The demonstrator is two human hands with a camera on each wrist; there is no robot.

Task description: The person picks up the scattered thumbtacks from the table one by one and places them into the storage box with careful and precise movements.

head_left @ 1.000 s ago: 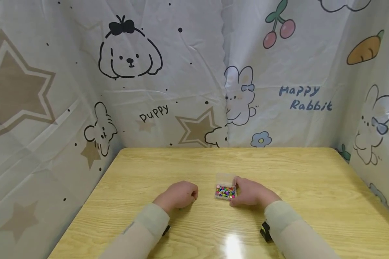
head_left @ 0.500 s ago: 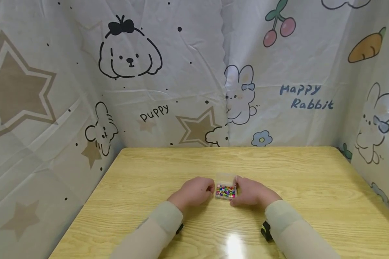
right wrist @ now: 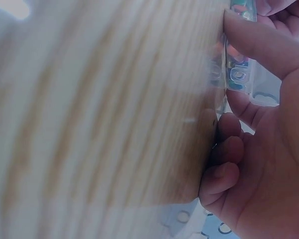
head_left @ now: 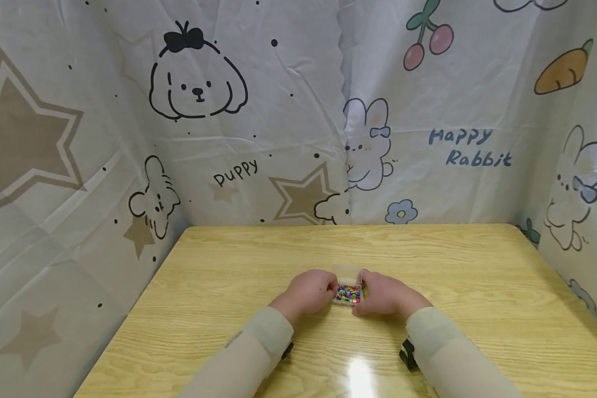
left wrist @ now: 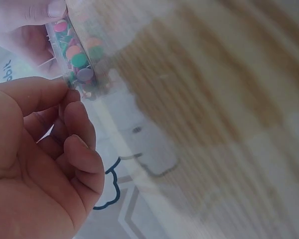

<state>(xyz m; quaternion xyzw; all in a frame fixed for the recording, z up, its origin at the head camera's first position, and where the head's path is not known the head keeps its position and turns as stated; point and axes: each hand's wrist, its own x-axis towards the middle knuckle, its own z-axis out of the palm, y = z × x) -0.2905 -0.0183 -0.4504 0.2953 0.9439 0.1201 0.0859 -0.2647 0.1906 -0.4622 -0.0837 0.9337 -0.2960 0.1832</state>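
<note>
A small clear plastic box [head_left: 336, 302] stands on the table with its lid [head_left: 348, 274] raised at the back. It is filled with colourful round-headed thumbtacks [head_left: 349, 293], whose thin pins show through the wall in the left wrist view. My right hand [head_left: 387, 294] grips the box at its right end, thumb on the near side and fingers on the far side. My left hand [head_left: 309, 291] is at the box's left end, overlapping it. Its thumb and index fingertips [left wrist: 65, 85] come together right at the box's edge, the other fingers curled; I cannot tell whether a thumbtack is between them.
The light wood-grain table [head_left: 219, 260] stretches out around the box on all sides. A printed cloth [head_left: 298, 83] with cartoon animals and stars hangs behind it and along both sides. Light glares off the table near its front.
My left hand has moved right, from bare table to the left end of the box, and its fingers now overlap the thumbtacks. My right hand has kept its hold on the box.
</note>
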